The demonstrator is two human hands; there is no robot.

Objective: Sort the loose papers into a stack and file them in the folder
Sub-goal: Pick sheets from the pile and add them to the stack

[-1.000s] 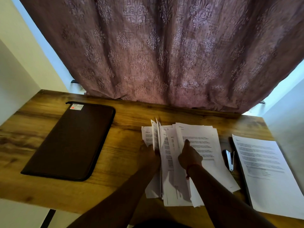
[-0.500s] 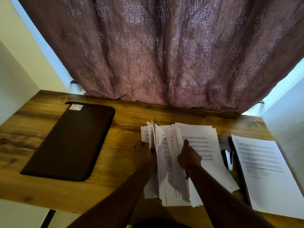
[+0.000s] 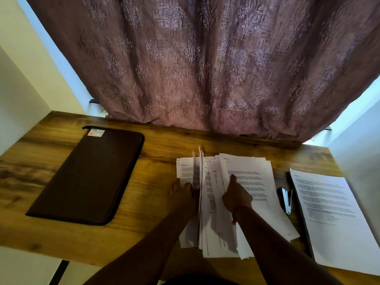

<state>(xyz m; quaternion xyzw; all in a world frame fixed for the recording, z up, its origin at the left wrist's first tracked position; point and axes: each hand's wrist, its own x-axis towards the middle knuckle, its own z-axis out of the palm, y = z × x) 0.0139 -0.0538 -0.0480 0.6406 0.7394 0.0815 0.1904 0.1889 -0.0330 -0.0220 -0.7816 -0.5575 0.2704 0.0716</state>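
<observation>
A fanned pile of loose white printed papers lies on the wooden desk in front of me. My left hand is at the pile's left side, fingers against several sheets that stand up on edge. My right hand rests on the pile's middle with its index finger stretched forward onto the top sheet. A closed dark brown zip folder lies flat at the left of the desk, apart from both hands.
A stapler lies just right of the pile. Further right, a separate printed sheet rests on a dark board. A patterned curtain hangs along the desk's far edge. Walls flank both sides.
My left hand has slid a little left and the upright sheets have tilted further over. The right hand has stayed in place on the pile.
</observation>
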